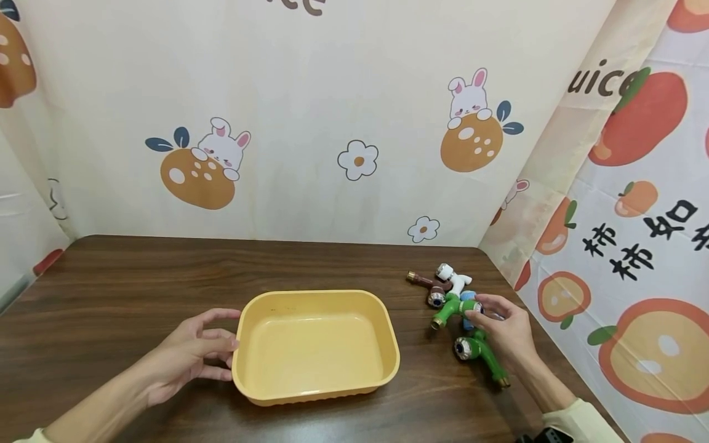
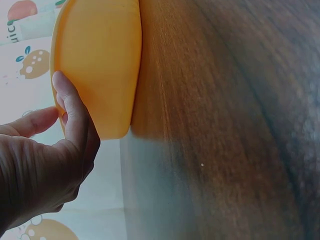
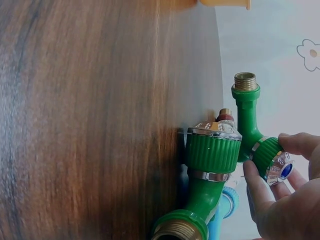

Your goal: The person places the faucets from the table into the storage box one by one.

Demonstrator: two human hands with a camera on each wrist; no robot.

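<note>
Fingers of right hand (image 1: pixel 506 329) pinch knob of green faucet (image 1: pixel 451 309) in faucet pile on wooden table (image 1: pixel 111 289). Left hand (image 1: pixel 191 354), fingers relaxed, touches left rim of yellow tray (image 1: pixel 316 344).

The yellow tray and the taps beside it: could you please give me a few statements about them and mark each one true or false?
1. The yellow tray holds nothing. True.
2. The left hand is lifting the tray off the table. False: the tray rests on the table, with the fingers at its left edge.
3. The right hand pinches the knob of a green tap. True.
4. All the taps are green. False: a brown tap, a white tap and a blue tap lie there too.
5. The taps lie left of the tray. False: they lie to its right.
</note>
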